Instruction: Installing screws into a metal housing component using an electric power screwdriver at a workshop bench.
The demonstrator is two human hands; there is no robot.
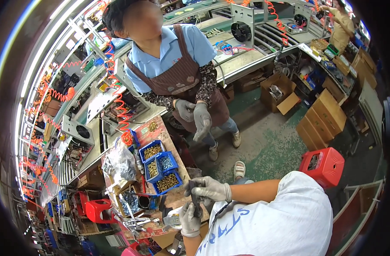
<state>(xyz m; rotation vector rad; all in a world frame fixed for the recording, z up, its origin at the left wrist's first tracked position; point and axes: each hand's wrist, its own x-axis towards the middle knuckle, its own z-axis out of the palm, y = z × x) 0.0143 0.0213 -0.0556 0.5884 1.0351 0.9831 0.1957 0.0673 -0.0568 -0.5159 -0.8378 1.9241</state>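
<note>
Both my hands wear grey-white gloves and meet at the near edge of a worn wooden bench [161, 128]. Between them is a small dark piece [197, 204], partly covered by the fingers, so its exact kind is unclear. My right hand [213, 190] reaches in from the right and grips its upper end. Below it, my left hand [189, 221] closes on the lower part. Just beyond the hands stand blue bins of brass-coloured screws [167, 182] and silver screws [165, 162]. Alongside the bins lies an in-line screwdriver [138, 158] under a coiled orange hose.
A co-worker in a brown apron [178, 79] stands across the bench corner, gloved hands together. Plastic bags [121, 162] and metal parts [137, 222] crowd the bench's left side. Red stools [324, 167], cardboard boxes [321, 121] and a roller conveyor [276, 36] surround the area.
</note>
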